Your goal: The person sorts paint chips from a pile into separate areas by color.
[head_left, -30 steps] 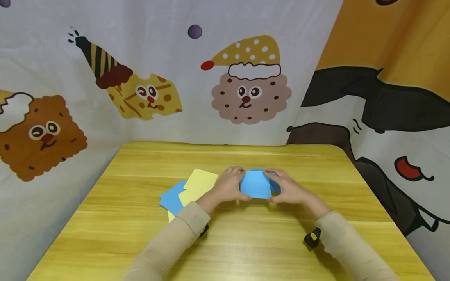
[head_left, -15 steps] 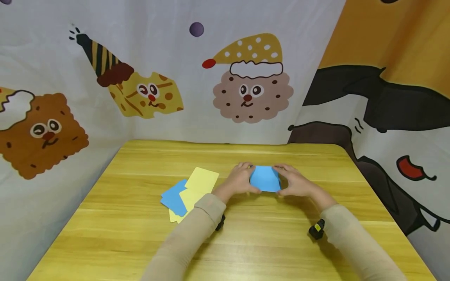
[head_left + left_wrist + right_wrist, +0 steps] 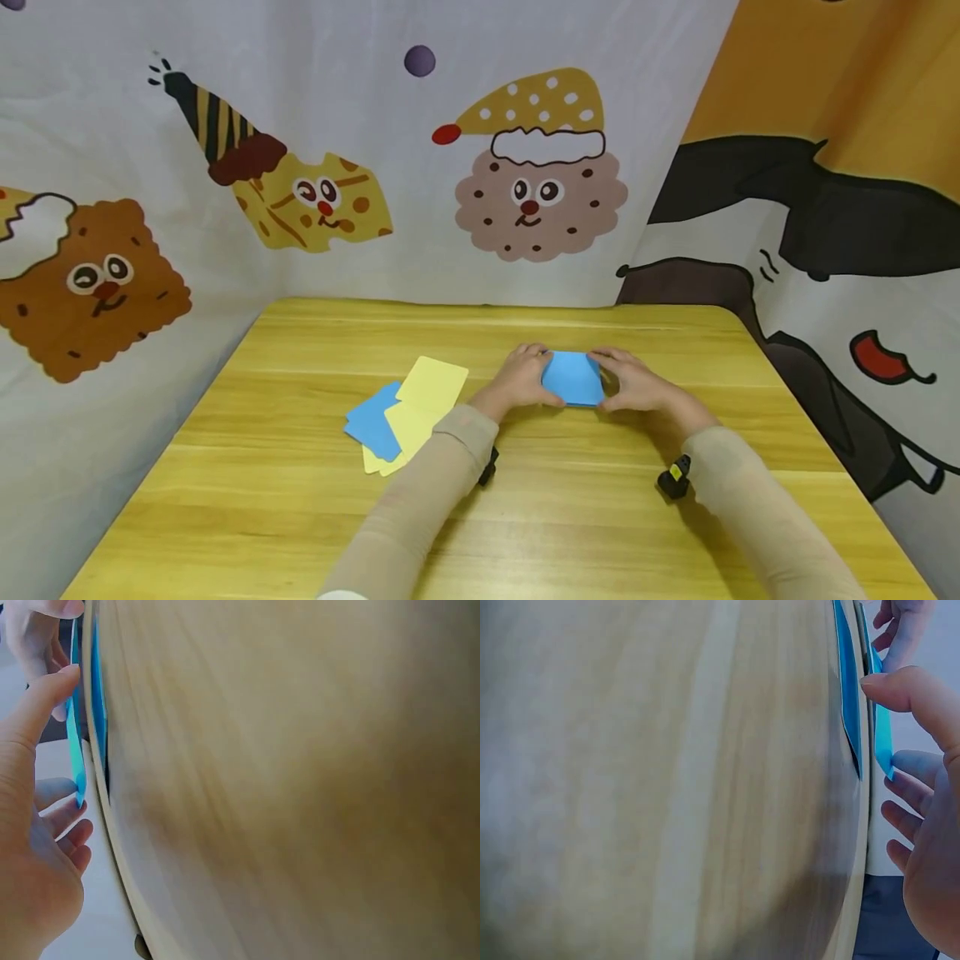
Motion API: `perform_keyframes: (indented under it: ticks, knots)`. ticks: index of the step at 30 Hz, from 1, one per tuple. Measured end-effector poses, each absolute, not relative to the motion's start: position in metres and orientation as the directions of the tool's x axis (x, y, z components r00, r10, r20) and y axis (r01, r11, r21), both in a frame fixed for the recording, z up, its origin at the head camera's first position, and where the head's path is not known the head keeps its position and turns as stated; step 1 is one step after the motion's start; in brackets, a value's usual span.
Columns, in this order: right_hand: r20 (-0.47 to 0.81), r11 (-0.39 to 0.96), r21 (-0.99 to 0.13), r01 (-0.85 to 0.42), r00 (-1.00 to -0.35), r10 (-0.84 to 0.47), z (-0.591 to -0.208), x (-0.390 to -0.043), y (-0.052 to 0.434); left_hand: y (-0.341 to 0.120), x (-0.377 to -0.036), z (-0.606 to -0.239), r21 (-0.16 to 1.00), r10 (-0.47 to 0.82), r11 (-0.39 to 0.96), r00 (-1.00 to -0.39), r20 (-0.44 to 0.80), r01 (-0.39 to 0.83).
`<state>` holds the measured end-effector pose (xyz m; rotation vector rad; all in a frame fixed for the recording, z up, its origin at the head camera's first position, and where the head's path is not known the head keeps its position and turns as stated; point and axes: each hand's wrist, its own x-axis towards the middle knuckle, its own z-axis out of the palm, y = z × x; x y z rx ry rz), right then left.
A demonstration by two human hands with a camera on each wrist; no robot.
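Both hands, left (image 3: 517,385) and right (image 3: 637,387), pinched the blue paper (image 3: 573,379) by its edges above the table (image 3: 300,517). Uneven pressure could have skewed the fold.

Place: small craft or play corner, staged indoors, likely a children's activity setup.
Backdrop: printed cloth (image 3: 450,167) hung on far and left sides, cartoon biscuits with faces and party hats.
Right side: second cloth (image 3: 840,208), orange ground with a black bat-like cartoon figure.
Furniture: light wooden table (image 3: 525,517) with rounded far corners, pushed into the cloth corner.
Materials: loose coloured paper squares (image 3: 405,412), blue and yellow, fanned out left of centre.
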<state>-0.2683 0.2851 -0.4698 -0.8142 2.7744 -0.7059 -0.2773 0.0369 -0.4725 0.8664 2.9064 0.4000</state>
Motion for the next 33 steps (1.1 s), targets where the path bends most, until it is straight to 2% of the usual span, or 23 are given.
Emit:
perform_keyframes:
  ticks: [15,33]
  knots:
    - [-0.096,0.739,-0.517,-0.431,-0.829,-0.551,-0.4713,-0.2732,0.2850,0.0381,-0.2812,-0.4739,0.272,0.539,0.822,-0.838,-0.085,0.501]
    - [-0.131,0.743,-0.540,-0.395,-0.833,-0.538,-0.4764,-0.2702,0.2860,0.0371,-0.2782,-0.4758,0.376,0.535,0.800,-0.840,-0.091,0.468]
